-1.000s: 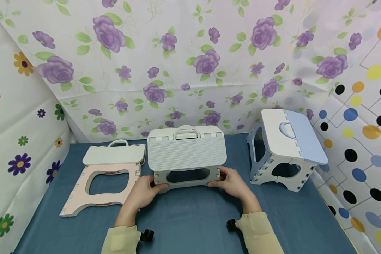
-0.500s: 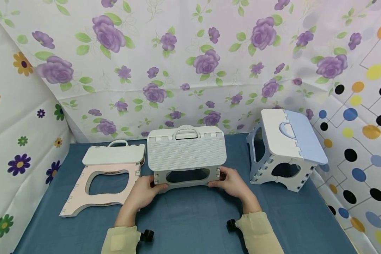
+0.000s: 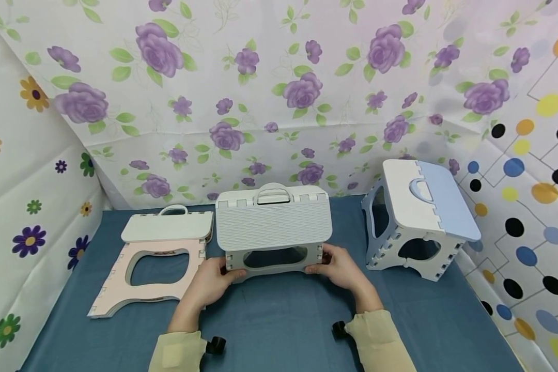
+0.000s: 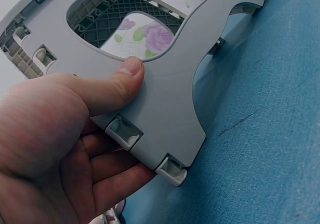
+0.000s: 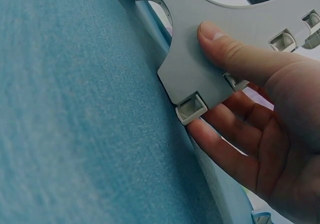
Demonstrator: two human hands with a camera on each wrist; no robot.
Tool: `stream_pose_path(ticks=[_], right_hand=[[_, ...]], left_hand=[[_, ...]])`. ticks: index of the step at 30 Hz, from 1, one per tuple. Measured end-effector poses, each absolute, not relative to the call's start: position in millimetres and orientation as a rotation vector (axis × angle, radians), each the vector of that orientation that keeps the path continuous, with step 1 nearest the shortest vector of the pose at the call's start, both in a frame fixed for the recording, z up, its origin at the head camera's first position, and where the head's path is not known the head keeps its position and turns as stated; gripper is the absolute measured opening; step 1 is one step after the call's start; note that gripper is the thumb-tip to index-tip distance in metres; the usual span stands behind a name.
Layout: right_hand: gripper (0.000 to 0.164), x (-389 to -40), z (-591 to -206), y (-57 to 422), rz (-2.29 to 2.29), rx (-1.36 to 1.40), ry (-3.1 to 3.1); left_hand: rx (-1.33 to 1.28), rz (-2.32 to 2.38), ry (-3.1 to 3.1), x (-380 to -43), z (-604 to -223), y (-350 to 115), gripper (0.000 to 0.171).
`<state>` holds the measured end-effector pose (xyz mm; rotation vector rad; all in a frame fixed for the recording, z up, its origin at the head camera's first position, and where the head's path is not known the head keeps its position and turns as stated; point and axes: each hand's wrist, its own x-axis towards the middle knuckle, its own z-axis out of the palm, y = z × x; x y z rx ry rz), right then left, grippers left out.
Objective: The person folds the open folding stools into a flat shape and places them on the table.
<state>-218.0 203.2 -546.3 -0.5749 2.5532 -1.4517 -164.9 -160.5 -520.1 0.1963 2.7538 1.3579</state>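
A grey and white folding step stool (image 3: 273,222) stands at the middle of the table, its ribbed top facing up and its handle at the back. My left hand (image 3: 212,279) grips the left end of its front leg panel. In the left wrist view that thumb (image 4: 127,79) presses on the grey panel (image 4: 165,94) below the oval opening, with the fingers behind the hinged edge. My right hand (image 3: 338,266) holds the panel's right end the same way. The right wrist view shows its thumb (image 5: 220,42) on the panel's face and its fingertips by the lower hinge.
On the left, a pink and pale green folding stool (image 3: 163,266) lies folded flat, close to my left wrist. A white and blue stool (image 3: 418,206) stands unfolded at the right. Blue cloth (image 3: 279,325) covers the table. Patterned curtains (image 3: 269,93) close off the back and sides.
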Motion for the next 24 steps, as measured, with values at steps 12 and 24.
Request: stream_pose_path(ticks=[12,24], right_hand=[[0.04,-218.8,-546.8,203.0,-1.436,-0.571,2.55],[0.038,-218.7,-546.9,202.5,-1.445,-0.571,2.54]], left_hand=[[0.188,1.37,2.727,-164.3,-520.2,-160.1,0.02],[0.201,1.387,2.725,-164.3,-521.2,-159.9,0.029]])
